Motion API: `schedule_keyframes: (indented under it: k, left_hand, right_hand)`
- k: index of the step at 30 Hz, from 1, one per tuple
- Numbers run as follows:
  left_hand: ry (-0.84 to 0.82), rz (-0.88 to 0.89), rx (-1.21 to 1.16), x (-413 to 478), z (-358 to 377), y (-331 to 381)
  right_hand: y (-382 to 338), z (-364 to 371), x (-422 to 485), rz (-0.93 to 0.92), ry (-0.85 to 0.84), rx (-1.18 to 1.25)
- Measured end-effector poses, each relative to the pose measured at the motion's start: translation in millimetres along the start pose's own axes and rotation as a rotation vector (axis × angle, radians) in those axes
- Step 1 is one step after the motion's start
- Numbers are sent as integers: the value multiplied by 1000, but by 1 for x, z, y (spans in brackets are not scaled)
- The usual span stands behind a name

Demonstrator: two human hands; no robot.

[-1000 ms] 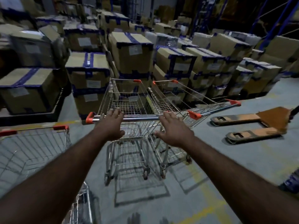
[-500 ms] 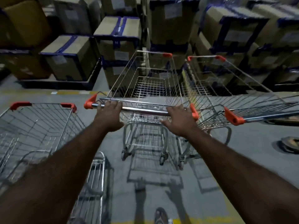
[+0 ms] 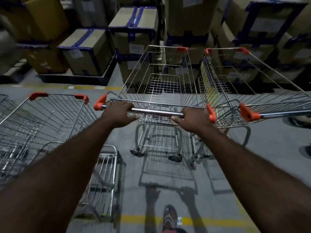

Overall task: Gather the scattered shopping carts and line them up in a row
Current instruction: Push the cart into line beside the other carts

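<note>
A wire shopping cart [image 3: 161, 81] with orange corner caps stands straight ahead of me. My left hand [image 3: 118, 113] grips the left end of its steel handle bar [image 3: 156, 112]. My right hand [image 3: 193, 121] grips the right end, beside the orange end cap. A second cart [image 3: 244, 84] stands close against its right side, facing the same way. A third cart [image 3: 43, 121] sits to my left, a gap apart from the middle cart.
Stacked cardboard boxes [image 3: 87, 49] with blue tape fill pallets just beyond the carts' fronts. A yellow floor line [image 3: 138, 219] crosses near my sandalled foot [image 3: 169, 219]. Another yellow line [image 3: 94, 87] runs along the pallets. Part of a pallet jack [image 3: 301, 121] shows at the right edge.
Both hands have closed round the handle bar. The middle cart has rolled forward beside the right cart, nearer the boxes, and the left cart shows more fully.
</note>
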State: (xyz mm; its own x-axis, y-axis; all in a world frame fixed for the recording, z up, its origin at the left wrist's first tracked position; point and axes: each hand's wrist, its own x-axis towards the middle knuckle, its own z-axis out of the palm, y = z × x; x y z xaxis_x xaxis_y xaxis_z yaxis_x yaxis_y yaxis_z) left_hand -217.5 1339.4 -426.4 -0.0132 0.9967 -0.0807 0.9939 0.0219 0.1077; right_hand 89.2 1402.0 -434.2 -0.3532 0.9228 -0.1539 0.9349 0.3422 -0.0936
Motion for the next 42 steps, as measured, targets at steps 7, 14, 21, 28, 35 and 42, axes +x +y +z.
schedule_keyframes:
  k: [7, 14, 21, 28, 35, 42]
  left_hand:
    - [-78, -78, 25, -56, -6, -30]
    - [-152, -56, 18, -90, -5, -42]
    - [-174, -42, -5, -127, -7, -56]
    - [-131, -19, 10, -173, -1, -70]
    - [-85, -58, -26, -226, -5, -71]
    - [-13, -104, 139, -264, 10, -82]
  right_hand:
    - [-7, -4, -54, -31, -46, 60]
    - [8, -13, -95, -25, -107, -106]
    - [-26, 0, -144, 0, -32, -111]
    - [-45, 10, -173, -1, -41, -101]
    - [-61, 12, -207, -48, -51, -94]
    - [-64, 11, -237, -67, -95, -80]
